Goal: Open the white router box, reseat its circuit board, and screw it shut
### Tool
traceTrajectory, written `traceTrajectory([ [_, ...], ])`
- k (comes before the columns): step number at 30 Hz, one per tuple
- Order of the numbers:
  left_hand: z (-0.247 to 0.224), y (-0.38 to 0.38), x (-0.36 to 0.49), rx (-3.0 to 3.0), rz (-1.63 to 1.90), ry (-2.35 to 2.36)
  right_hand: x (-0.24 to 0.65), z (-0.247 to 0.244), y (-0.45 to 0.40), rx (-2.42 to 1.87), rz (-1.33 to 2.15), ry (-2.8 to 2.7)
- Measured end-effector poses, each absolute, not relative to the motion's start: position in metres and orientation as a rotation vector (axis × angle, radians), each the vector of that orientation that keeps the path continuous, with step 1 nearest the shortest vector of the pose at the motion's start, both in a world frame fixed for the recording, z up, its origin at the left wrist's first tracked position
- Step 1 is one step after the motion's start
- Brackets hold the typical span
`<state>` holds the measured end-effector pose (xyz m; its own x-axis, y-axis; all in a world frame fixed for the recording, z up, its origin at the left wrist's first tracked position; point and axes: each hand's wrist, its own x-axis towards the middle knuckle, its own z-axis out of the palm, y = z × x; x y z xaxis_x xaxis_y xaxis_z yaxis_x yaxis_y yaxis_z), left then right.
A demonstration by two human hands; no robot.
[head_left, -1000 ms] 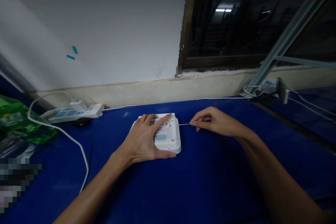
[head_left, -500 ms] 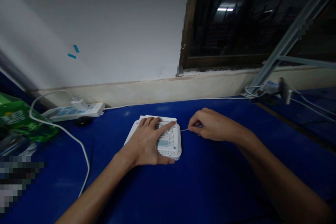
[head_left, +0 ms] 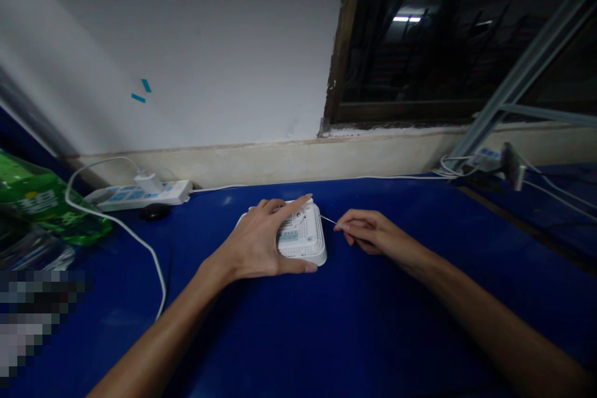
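Note:
A white, vented plastic box (head_left: 303, 233) with rounded corners and a pale label lies on the blue table (head_left: 298, 336). Across its left part lies my left hand (head_left: 261, 239), gripping it with the thumb along the near edge and the index finger stretched toward the far edge. To the right of the box, my right hand (head_left: 366, 230) pinches the end of a thin white cord (head_left: 328, 219). The cord's other end reaches the box's right side; whether it is attached there cannot be made out.
A white power strip (head_left: 172, 194) with a plugged-in charger (head_left: 149, 182) and its cable stands back left, beside a black mouse-like object (head_left: 155, 211). Green packaging (head_left: 51, 199) is at far left. A phone-like device (head_left: 513, 168) and cables stand at the right back.
My right hand has moved slightly down, and the cord now slopes down toward it. The near side of the box shows more, and my left hand's index finger sits higher. The view has shifted slightly.

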<state>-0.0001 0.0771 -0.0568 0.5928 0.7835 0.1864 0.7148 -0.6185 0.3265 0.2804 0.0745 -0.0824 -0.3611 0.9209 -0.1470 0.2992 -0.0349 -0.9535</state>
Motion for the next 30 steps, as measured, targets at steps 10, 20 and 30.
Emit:
traceTrajectory([
  [10, -0.070, 0.078, 0.007, 2.681, 0.290, 1.467, 0.291, -0.052, 0.085, -1.412, 0.999, -2.057],
  [20, -0.054, 0.066, -0.027, 2.647, 0.126, 1.610, 0.279, -0.022, 0.101, -1.315, 1.057, -2.266],
  [30, -0.066, 0.074, -0.029, 2.777, 0.373, 1.273, 0.268, -0.011, 0.085, -1.330, 0.972, -2.493],
])
